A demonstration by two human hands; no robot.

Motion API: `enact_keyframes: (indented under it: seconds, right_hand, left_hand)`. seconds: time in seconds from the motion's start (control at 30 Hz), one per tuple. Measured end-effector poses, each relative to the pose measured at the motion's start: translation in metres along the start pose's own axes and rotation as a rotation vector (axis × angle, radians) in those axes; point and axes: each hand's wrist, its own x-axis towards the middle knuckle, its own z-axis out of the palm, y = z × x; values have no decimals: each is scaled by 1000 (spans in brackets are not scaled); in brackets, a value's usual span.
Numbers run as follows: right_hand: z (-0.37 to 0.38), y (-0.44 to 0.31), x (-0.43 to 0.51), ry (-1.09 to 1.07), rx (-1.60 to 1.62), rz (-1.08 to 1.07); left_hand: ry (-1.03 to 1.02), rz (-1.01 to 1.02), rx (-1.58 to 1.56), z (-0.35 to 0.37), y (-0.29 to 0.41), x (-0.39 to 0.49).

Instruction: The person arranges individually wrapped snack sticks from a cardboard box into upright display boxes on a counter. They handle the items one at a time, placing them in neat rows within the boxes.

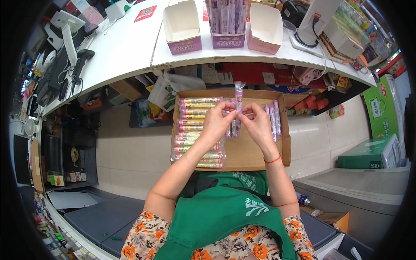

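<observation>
Both of my hands hold one upright purple wrapped candy tube (239, 97) over a shallow cardboard box (247, 152). The fingers of my left hand (221, 118) pinch it from the left, and my right hand (255, 122) pinches its lower part from the right. Yellow wrapped tubes (193, 112) and green-and-pink ones (187, 142) lie in a column at the box's left side. Several purple tubes (276, 117) lie along the right side. More purple tubes lie partly hidden beneath my hands.
On the white counter (126, 42) stand a purple display box (228, 40) full of purple tubes, an open purple box (183, 45) and an open pink box (265, 42). A barcode scanner (83, 60) is at the left. Plastic bags (172, 87) sit on the shelf below.
</observation>
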Motion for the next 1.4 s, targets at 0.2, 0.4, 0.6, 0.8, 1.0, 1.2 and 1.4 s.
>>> enact_keyframes:
  seconds: [0.2, 0.4, 0.6, 0.8, 1.0, 1.2, 1.4]
  right_hand:
    - [-10, -34, 10, -8, 11, -70]
    - [-19, -64, 21, 54, 63, -256]
    - [-27, -92, 31, 84, 55, -294]
    - [-33, -107, 47, 131, 61, -390]
    - [-40, -130, 65, 184, 36, -465]
    - [-46, -152, 86, 215, 35, -567]
    - [-52, -174, 95, 229, -17, -546]
  left_hand:
    - [43, 127, -33, -8, 29, 3]
    - [62, 223, -38, -18, 64, 10]
    - [93, 304, -40, -26, 92, 19]
    - [119, 417, 84, -35, 117, 28]
    - [152, 538, 116, -43, 143, 44]
    - [210, 677, 119, -51, 168, 61]
    - [240, 756, 142, -57, 187, 74]
